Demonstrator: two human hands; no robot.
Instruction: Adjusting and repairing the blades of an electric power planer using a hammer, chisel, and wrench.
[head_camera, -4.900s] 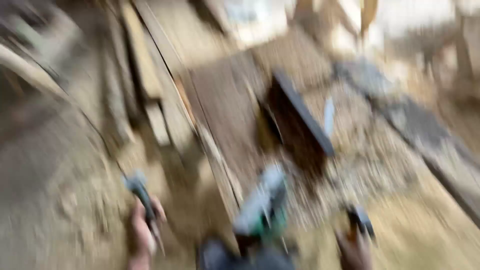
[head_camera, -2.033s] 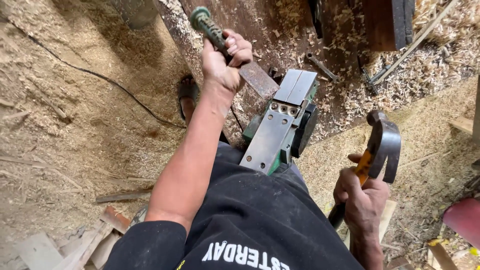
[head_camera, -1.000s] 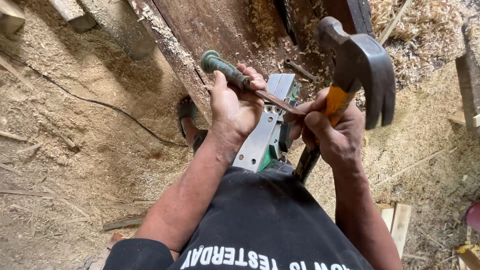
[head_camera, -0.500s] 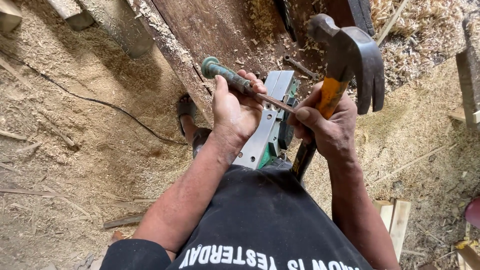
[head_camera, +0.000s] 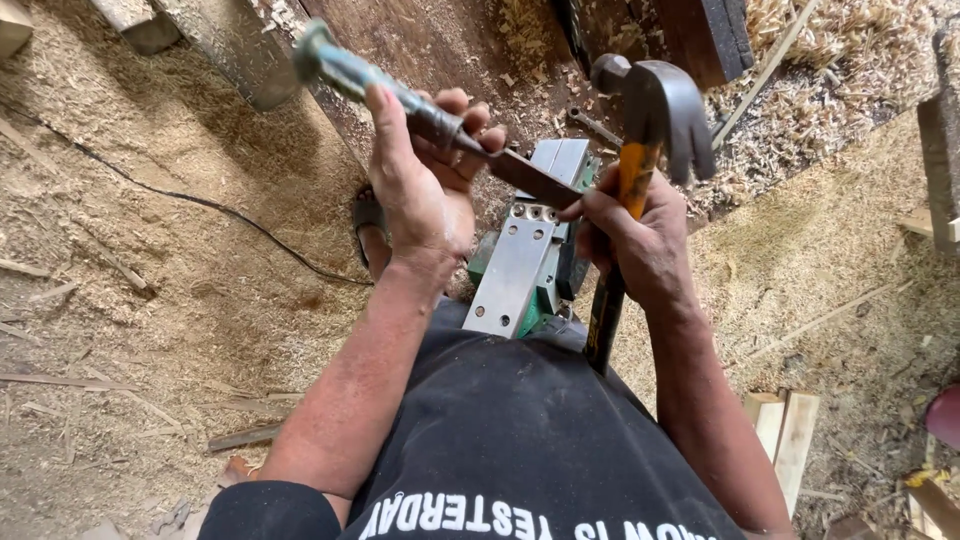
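The left hand (head_camera: 425, 195) grips a green-handled chisel (head_camera: 430, 120) tightly, its blade tip pinched by the right hand (head_camera: 640, 240), which also clutches a claw hammer (head_camera: 645, 110). They look set over the electric planer (head_camera: 525, 255); steadying the blade seems needed first.

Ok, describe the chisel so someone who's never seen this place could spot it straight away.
Start at the dark wooden slab across the top of the head view, above the sawdust floor. In front of it the left hand grips the chisel, slanting from upper left down to the right hand. Unlike the orange-handled hammer beside it, it has a worn green handle and a flat dark blade.
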